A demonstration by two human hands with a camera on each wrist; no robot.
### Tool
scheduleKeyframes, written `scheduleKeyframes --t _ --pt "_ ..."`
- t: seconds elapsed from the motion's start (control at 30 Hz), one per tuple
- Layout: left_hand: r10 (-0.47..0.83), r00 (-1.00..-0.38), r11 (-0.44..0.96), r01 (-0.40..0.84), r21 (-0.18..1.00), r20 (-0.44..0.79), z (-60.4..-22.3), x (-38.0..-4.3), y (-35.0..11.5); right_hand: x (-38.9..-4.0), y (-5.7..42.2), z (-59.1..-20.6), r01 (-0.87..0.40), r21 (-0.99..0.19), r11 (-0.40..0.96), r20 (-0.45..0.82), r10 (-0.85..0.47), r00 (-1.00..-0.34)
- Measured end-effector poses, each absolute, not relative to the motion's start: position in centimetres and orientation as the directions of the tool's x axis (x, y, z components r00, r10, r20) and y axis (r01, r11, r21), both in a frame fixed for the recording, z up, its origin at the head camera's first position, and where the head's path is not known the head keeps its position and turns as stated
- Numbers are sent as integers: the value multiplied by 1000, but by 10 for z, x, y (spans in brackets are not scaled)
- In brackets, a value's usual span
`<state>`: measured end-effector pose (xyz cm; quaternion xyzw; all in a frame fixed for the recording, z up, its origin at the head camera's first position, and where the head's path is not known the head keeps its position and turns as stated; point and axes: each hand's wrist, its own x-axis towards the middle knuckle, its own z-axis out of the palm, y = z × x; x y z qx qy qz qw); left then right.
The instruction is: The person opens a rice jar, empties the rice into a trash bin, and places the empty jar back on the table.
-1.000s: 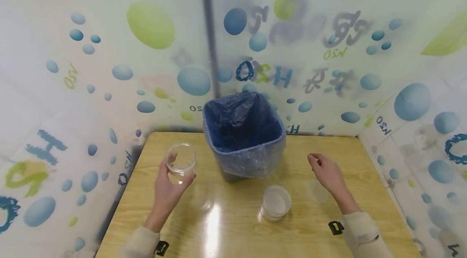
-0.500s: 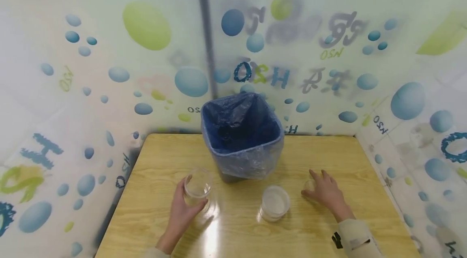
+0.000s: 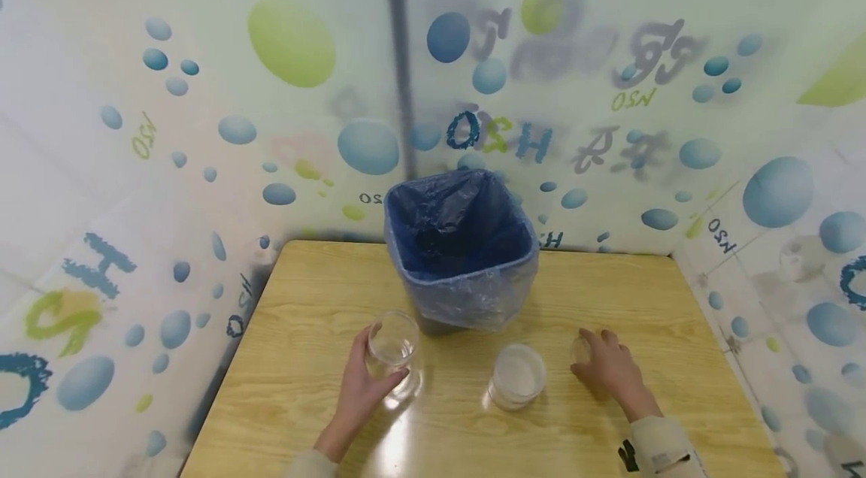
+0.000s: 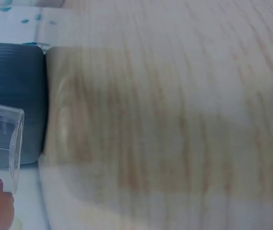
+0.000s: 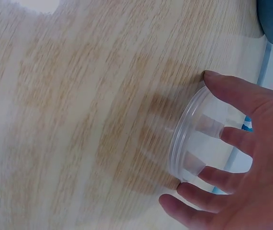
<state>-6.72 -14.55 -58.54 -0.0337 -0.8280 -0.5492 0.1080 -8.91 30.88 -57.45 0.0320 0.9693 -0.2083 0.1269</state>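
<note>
One clear lid (image 5: 189, 136) sits just right of the squat tub (image 3: 519, 376), right hand (image 3: 612, 373) nearer, fingers curled round its rim, left hand (image 3: 361, 380) gripping clear jar (image 3: 398, 349) tub's left.

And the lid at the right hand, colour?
The lid is clear, colourless; right wrist view shows it best.

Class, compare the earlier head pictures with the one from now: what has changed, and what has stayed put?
The left hand, holding the clear jar throughout, has moved it right and lower in the head view. The right hand has come down and now grips the clear lid by its rim. The lined bin and the other container stayed in place.
</note>
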Motion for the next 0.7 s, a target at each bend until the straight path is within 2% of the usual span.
scheduleKeyframes --t 0.33,0.7 --pt "-99 -987 427 75 901 129 -607 -72 -158 -88 310 -571 133 -380 915 -266 29 -963" --pt "-132 -989 446 3 895 69 -614 -80 -181 -78 318 -573 129 -375 918 -245 36 -969"
